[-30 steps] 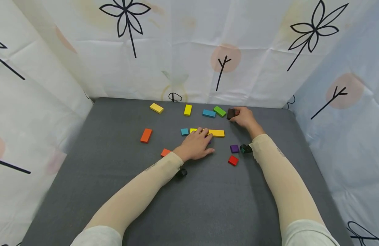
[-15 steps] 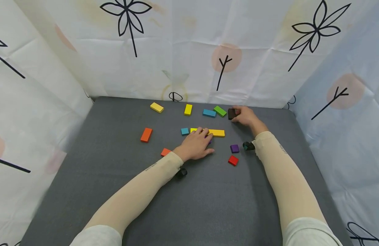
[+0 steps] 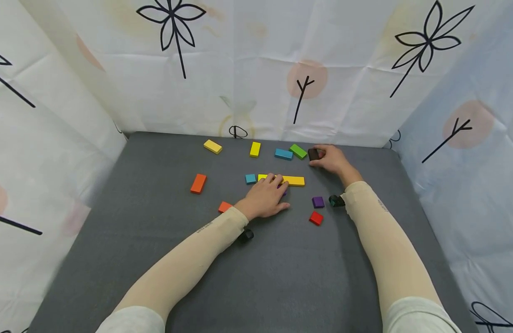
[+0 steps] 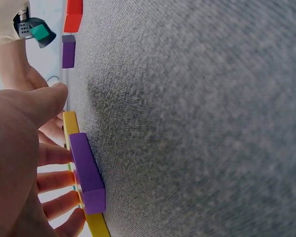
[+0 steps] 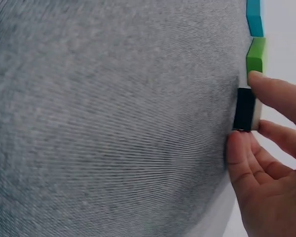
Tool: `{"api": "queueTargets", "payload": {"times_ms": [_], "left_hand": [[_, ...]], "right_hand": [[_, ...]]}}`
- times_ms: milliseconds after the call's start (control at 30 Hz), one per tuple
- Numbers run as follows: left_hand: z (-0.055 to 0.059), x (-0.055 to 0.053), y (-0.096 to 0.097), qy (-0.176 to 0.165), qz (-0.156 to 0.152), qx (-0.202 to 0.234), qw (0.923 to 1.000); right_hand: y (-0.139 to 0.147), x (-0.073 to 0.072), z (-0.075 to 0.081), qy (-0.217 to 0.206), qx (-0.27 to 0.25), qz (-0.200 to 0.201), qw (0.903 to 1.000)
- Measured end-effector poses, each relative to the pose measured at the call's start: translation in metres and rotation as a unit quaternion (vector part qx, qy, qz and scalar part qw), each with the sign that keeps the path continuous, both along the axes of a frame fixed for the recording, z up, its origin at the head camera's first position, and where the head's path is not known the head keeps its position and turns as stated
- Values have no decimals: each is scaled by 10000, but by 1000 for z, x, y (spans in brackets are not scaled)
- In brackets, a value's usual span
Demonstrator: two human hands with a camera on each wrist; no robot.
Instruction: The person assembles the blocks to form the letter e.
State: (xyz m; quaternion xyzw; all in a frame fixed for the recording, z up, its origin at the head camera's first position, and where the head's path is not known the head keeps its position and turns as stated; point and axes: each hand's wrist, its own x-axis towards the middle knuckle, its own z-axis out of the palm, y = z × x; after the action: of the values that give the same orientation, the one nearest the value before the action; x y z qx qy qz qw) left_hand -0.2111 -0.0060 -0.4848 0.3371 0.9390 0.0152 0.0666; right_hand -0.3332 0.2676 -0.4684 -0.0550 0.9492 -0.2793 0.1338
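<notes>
Scarcely anything has shifted since a second ago: the right hand (image 3: 333, 159) has its wrist swung slightly outward, while the left hand (image 3: 262, 198) and the loose blocks lie where they lay. White cloth (image 3: 248, 41) printed with black line flowers stands behind and on both sides of the grey tabletop (image 3: 281, 277). Beige sleeves (image 3: 190, 259) cover both forearms. The left hand's fingers are extended and slightly apart, touching a purple bar (image 4: 88, 170) that lies along the near side of a yellow row (image 3: 296, 181); they hide part of both. Near the table's back edge, the right hand pinches a dark brown block (image 3: 313, 154) between thumb and fingers, just beside a green block (image 3: 298, 151). Leftward follow a blue block (image 3: 283, 154), a bright yellow block (image 3: 254, 149) and a pale yellow block (image 3: 212, 146). An orange block (image 3: 198, 183) lies well to the left; an orange-red block (image 3: 224, 206) is partly covered by the left sleeve. Smaller are a teal block (image 3: 250, 179) just beside the row's left end, a short purple block (image 3: 318, 202) and, near it, a red block (image 3: 316, 218).
</notes>
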Motion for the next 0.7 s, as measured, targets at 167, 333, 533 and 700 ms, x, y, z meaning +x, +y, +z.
{"api": "queueTargets", "payload": {"times_ms": [167,333,533,700], "left_hand": [[0,1,-1,10,-14,2,10000],[1,1,-2,40,-26,-30,10000],[2,0,-2,-7,-53,-42,10000],[3,1,-1,-56,-65,-30,10000]], "right_hand": [[-1,1,0,18,60,90,9999],[1,3,2,7,-47,175,9998],[5,6,2,23,-94,348,9993],[8,10,1,116,-51,477,9988]]}}
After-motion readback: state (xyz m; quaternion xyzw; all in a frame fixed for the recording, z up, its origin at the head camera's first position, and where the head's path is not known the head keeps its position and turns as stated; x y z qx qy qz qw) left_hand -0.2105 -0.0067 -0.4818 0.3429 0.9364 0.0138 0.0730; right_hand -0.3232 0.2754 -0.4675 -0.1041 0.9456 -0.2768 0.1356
